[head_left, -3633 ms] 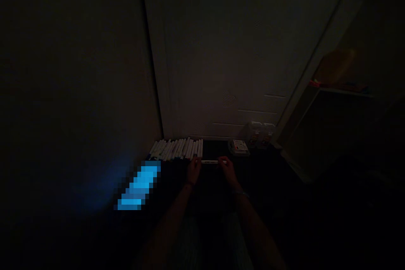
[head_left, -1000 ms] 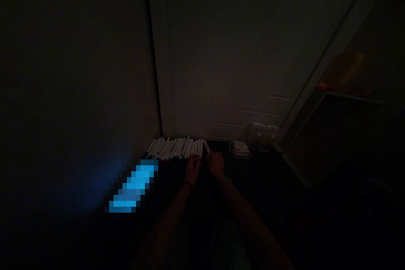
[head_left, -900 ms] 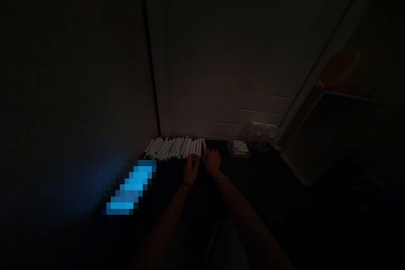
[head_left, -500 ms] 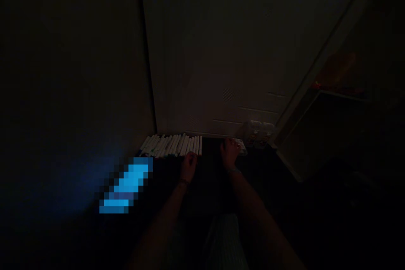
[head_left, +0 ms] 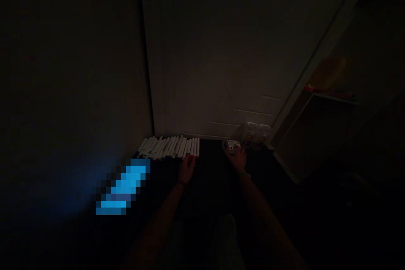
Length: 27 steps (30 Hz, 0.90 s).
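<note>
A row of white marker pens lies side by side on the dark tabletop, against the wall. My left hand is at the near ends of the pens on the right of the row, its fingers curled in; whether a pen is between them is too dark to see. Farther right, my right hand grips a small package with a printed white label, thumb on the left and fingers on the right. The package is at the back of the tabletop, its near side partly hidden by the hand.
Two clear packages stand upright against the wall, right of my right hand. A bright blue pixelated patch glows at the left. A shelf edge with an orange-yellow thing is on the right. The room is very dark.
My right hand has shifted slightly right and down over the labelled package, uncovering more of its label. My left hand stays by the pens. The whole view has shifted a little.
</note>
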Motion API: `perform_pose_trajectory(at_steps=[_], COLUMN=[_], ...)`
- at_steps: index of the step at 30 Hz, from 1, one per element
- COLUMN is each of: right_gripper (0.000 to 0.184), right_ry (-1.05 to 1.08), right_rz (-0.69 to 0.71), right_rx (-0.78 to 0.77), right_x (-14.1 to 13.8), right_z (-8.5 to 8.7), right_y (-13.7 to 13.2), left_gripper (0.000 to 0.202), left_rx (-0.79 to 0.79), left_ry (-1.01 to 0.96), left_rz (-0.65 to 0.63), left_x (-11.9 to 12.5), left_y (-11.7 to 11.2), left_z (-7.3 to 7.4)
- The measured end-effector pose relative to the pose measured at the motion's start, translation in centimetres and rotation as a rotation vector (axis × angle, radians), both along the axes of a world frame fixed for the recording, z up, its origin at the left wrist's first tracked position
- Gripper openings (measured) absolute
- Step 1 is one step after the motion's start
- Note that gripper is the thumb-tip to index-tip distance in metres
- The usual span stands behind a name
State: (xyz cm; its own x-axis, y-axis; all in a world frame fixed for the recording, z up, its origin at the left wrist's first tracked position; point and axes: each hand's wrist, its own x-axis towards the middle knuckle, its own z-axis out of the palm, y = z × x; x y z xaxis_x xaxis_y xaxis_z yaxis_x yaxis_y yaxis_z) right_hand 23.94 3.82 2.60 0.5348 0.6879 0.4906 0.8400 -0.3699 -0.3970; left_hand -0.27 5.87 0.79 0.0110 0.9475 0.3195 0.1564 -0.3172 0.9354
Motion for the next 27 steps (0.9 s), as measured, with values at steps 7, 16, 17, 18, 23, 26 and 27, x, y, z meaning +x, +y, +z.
perform_pose_trajectory(at_steps=[7, 16, 17, 18, 23, 26, 27], right_gripper=[0.057, 0.055, 0.054, 0.054, 0.048, 0.045, 0.045], right_ry=[0.089, 0.597, 0.685, 0.785, 1.194, 1.327, 1.343], right_rz=[0.135, 0.353, 0.402, 0.448, 0.606, 0.64, 0.648], right_rx=[0.126, 0.433, 0.458, 0.471, 0.389, 0.369, 0.376], right_x=[0.7, -2.9, -3.4, -3.8, -5.0, -5.1, -5.1], right_z=[-0.4, 0.8, 1.0, 1.1, 0.7, 0.3, 0.2], right_y=[-0.6, -3.2, -3.8, -4.4, -7.1, -8.3, -8.7], left_gripper=[0.024, 0.023, 0.022, 0.022, 0.03, 0.035, 0.036], left_rx=[0.003, 0.021, 0.031, 0.038, 0.015, 0.001, 0.005], left_ry=[-0.008, 0.005, -0.008, -0.024, -0.104, -0.132, -0.14], left_rz=[-0.018, -0.02, -0.015, -0.01, -0.004, -0.024, -0.027], left_x=[0.0, -0.4, -0.3, -0.3, -0.1, 0.0, -0.1], left_y=[0.2, 0.0, 0.0, -0.1, -0.6, -0.8, -0.8], left_z=[-0.1, 0.2, 0.3, 0.4, 1.0, 1.0, 1.0])
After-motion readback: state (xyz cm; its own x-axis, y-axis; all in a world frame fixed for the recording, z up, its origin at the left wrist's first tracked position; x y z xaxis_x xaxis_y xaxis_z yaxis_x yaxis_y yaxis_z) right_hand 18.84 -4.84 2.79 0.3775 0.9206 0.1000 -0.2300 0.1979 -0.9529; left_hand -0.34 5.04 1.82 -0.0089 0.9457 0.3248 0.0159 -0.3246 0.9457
